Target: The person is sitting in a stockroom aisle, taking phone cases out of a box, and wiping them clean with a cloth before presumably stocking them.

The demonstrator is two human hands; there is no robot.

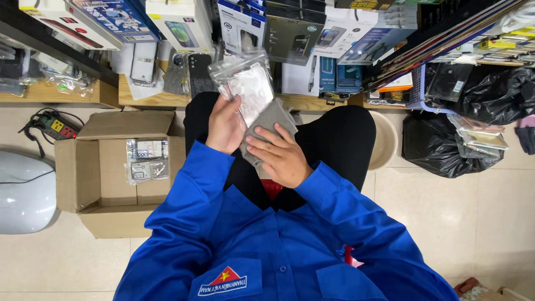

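My left hand (224,125) grips a clear plastic bag (246,83) that holds a transparent phone case, held upright above my lap. My right hand (281,156) presses on a grey flat pouch (271,119) that lies just below and behind the bag, fingers spread over its lower edge. Both hands are close together over my black trousers, with blue jacket sleeves reaching to the wrists.
An open cardboard box (89,178) with bagged cases (147,160) stands on the floor at left, beside a power strip (56,127) and a white rounded appliance (25,189). A wooden shelf (161,100) holds boxed phone accessories. Black plastic bags (440,150) and a beige basin (387,139) sit at right.
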